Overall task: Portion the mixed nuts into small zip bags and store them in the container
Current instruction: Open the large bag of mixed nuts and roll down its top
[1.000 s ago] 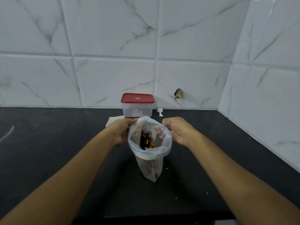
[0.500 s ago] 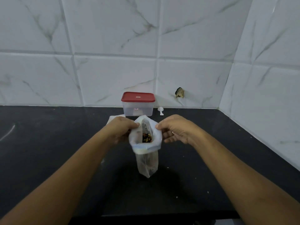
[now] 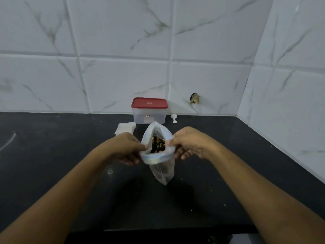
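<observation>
Black countertop (image 3: 49, 155) runs the full width. A white stack (image 3: 125, 128) of flat folded pieces lies on it near the back, left of centre; can't tell if they're empty bags.

My left hand (image 3: 125, 148) is just in front of that stack, thumb and fingers pinching the left rim of the zip bag (image 3: 159, 160). The bag hangs between my two hands with its mouth pulled open toward me and the blue zip strip along the near lip. Its lower corner points down at the counter; can't tell if it touches. The mixed nuts (image 3: 158, 146) are inside the bag, dark and tan pieces visible through the open mouth.

Straight behind the bag is the clear container (image 3: 149, 116), red lid (image 3: 149, 103) on. It stands on the counter against the wall, apart from the bag. A small white scoop (image 3: 173, 118) lies just right of it.

My right hand (image 3: 190, 144) pinches the bag's right rim, other fingers loosely curled below. So both hands are clamped on the bag, one per side, with the open mouth between them. A few pale crumbs (image 3: 182, 179) lie on the counter right of the bag's lower end.

Up and right of the scoop there's a broken hole (image 3: 194, 99) in the marble-look wall tile (image 3: 211, 81). The side wall (image 3: 290, 94) has the same tile and meets the counter at far right.
</observation>
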`<state>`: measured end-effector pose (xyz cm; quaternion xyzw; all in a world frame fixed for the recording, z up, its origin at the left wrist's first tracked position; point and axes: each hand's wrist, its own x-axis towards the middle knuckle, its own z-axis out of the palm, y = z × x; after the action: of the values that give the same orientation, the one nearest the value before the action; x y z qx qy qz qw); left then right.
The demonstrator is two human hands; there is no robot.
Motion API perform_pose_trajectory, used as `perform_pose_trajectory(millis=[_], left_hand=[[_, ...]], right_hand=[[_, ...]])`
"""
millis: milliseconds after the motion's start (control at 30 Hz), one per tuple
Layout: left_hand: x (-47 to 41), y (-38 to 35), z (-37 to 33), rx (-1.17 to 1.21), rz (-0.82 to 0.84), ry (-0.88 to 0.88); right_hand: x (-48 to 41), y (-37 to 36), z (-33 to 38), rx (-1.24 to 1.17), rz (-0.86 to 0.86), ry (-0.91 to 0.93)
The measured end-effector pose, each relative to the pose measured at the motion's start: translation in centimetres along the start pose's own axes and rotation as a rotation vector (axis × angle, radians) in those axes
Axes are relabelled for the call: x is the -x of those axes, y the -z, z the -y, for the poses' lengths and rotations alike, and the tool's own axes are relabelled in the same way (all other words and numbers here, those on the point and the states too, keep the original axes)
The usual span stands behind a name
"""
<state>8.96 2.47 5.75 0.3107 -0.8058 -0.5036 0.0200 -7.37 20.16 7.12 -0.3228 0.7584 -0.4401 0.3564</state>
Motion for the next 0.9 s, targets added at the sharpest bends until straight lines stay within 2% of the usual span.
perform_pose_trajectory(millis=[133,233,300,433,500,567,667,800,900], left_hand=[[-0.3,-1.1,-0.5,0.520,-0.152,-0.050],[-0.3,-1.8,0.0,0.664,-0.177,-0.059],[0.0,-1.8,0.8,0.582,-0.136,-0.060],[0.8,-1.2,1.3,0.233,-0.064,-0.059],[1.1,-1.0,1.1,0.094,-0.077,-0.070],[1.4,-0.8,0.9,0.068,-0.092,-0.069],[1.4,-1.1,0.9,0.306,-0.093,-0.064],[0.2,-2.0,1.4,0.809,-0.142,-0.029],[-0.5,-2.5,1.8,1.207,-0.073,0.056]], right_hand=[[-0.7,-0.6,0.2,-0.412,-0.073,0.029],[-0.5,-0.7,-0.3,-0.486,-0.007,0.013],[-0.1,-0.5,-0.8,-0.395,0.038,-0.008],[0.5,-0.6,-0.9,-0.193,0.144,-0.067],[0.4,-1.2,-0.7,-0.141,0.152,-0.067],[0.2,-1.8,-0.6,-0.147,0.126,-0.062],[-0.1,-2.4,-0.5,-0.336,0.062,-0.033],[-0.8,-2.8,-1.2,-0.702,-0.037,-0.011],[-0.9,-2.9,-1.9,-0.978,-0.060,-0.024]])
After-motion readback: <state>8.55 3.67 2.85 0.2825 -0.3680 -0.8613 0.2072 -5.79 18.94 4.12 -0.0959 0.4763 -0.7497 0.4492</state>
